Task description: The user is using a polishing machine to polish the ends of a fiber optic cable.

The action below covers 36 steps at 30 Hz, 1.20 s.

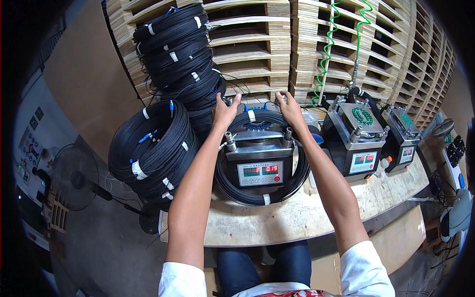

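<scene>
My left hand and my right hand both reach to the far side of a grey metal machine with a small red digit panel on its front. A coil of black cable with white tape bands lies looped around that machine. Both hands rest on the coil's back part near blue connectors on top of the machine. Whether the fingers grip the cable I cannot tell.
Two similar machines stand to the right on the wooden bench, fed by a green spiral hose. Stacked black cable coils sit at left. Wooden pallets rise behind. A floor fan stands lower left.
</scene>
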Each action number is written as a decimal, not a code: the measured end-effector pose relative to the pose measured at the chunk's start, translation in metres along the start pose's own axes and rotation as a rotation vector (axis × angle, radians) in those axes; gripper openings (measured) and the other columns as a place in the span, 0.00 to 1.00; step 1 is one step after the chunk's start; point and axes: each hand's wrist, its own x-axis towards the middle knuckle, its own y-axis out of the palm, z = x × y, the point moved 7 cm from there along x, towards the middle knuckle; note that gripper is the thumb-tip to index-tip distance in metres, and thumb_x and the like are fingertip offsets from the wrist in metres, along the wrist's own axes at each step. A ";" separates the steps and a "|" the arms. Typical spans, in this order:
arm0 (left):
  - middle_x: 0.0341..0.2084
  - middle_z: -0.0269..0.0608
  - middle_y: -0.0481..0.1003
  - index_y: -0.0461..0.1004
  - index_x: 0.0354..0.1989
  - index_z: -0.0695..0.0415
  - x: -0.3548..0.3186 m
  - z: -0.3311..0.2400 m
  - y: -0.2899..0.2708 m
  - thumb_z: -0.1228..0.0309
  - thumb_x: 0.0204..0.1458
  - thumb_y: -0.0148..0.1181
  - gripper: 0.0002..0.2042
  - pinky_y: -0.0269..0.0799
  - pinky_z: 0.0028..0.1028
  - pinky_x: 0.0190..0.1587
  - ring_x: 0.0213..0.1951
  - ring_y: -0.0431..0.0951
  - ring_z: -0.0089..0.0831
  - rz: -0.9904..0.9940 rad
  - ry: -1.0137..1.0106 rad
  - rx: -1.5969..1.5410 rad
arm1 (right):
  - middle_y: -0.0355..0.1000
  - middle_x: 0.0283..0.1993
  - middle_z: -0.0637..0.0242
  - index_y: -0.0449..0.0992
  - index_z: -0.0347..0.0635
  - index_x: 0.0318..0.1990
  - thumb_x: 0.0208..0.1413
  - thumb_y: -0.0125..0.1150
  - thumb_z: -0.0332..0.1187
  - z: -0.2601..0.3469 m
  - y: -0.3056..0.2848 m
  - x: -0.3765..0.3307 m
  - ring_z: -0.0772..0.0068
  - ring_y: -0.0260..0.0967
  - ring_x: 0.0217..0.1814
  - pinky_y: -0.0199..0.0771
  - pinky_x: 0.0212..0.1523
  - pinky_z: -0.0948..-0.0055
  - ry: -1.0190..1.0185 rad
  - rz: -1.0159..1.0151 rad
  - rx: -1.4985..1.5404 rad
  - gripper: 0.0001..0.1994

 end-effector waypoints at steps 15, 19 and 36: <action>0.66 0.67 0.58 0.50 0.72 0.61 0.003 0.008 -0.001 0.33 0.57 0.44 0.46 0.54 0.45 0.69 0.68 0.59 0.60 0.009 -0.049 -0.067 | 0.78 0.40 0.40 0.72 0.35 0.57 0.64 0.56 0.51 -0.002 0.007 0.001 0.43 0.77 0.49 0.72 0.52 0.57 0.002 0.060 0.021 0.27; 0.68 0.67 0.56 0.48 0.73 0.62 0.001 0.006 0.001 0.33 0.56 0.47 0.48 0.52 0.42 0.70 0.70 0.56 0.57 0.015 -0.074 -0.067 | 0.78 0.40 0.44 0.72 0.37 0.57 0.64 0.54 0.54 -0.001 0.002 0.000 0.48 0.78 0.46 0.73 0.50 0.59 0.010 0.029 0.003 0.28; 0.66 0.67 0.60 0.50 0.72 0.62 0.002 0.006 0.004 0.34 0.57 0.46 0.47 0.55 0.45 0.68 0.67 0.60 0.59 0.034 -0.041 -0.081 | 0.75 0.37 0.37 0.70 0.36 0.59 0.61 0.62 0.49 -0.005 0.000 0.002 0.40 0.76 0.47 0.73 0.48 0.56 0.020 0.047 0.027 0.27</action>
